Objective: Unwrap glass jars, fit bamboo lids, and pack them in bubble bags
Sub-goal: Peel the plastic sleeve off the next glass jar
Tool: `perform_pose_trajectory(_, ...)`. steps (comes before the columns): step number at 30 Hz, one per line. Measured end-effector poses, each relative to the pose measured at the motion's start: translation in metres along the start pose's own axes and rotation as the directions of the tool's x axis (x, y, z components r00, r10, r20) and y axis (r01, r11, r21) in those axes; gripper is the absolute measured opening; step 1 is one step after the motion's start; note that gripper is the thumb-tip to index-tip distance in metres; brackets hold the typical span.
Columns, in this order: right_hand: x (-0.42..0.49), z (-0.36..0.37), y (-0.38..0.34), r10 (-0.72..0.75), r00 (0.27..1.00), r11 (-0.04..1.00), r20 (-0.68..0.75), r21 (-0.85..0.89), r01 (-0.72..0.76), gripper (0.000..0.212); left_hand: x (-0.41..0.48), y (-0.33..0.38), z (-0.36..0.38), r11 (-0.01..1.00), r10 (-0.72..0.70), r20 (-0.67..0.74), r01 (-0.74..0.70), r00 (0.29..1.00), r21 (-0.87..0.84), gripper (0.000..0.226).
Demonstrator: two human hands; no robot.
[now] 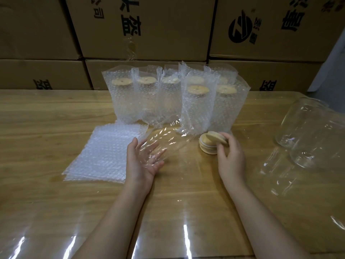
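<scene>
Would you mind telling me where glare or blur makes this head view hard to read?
Head view: glare streaks on the clear film at the near edge; the glass jar in the left hand is blurred; wide-angle distortion tilts the cartons; the right hand and bamboo lid read clearly.

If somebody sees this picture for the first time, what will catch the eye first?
At the centre, the left hand cradles a tilted glass jar while the right hand pinches a bamboo lid at a small lid stack. Behind them, a row of bagged jars stands before cardboard boxes.
</scene>
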State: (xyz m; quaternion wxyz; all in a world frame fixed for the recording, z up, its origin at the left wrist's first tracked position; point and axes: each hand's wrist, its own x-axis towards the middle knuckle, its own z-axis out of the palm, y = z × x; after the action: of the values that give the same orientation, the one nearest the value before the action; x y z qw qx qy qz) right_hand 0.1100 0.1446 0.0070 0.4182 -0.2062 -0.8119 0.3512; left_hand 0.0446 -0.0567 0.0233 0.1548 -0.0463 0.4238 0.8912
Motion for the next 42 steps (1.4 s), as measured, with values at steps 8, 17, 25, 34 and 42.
perform_pose_trajectory(8,0.008,-0.003,-0.012,0.303,0.887,0.402,0.348,0.797,-0.451,0.031,0.000,-0.003,0.002,0.984,0.074,0.026,-0.077,0.997,0.159,0.045)
perform_pose_trajectory(17,-0.011,0.014,-0.014,0.192,0.911,0.607,0.364,0.686,-0.402,0.024,-0.001,-0.006,0.004,0.964,0.089,0.066,-0.103,0.994,0.246,0.049)
perform_pose_trajectory(25,-0.018,0.004,-0.032,-0.050,0.981,0.821,0.190,0.567,-0.068,0.037,-0.002,-0.007,0.004,0.956,0.076,0.111,-0.105,0.991,0.274,0.041)
perform_pose_trajectory(34,-0.032,0.005,-0.045,-0.097,0.940,0.783,0.328,0.608,-0.131,0.038,-0.001,-0.004,0.002,0.973,0.058,0.099,-0.078,0.993,0.216,0.053)
perform_pose_trajectory(42,-0.034,0.002,-0.048,-0.121,0.918,0.758,0.377,0.633,-0.159,0.040,-0.003,-0.004,-0.001,0.977,0.071,0.063,-0.082,0.995,0.198,0.056)
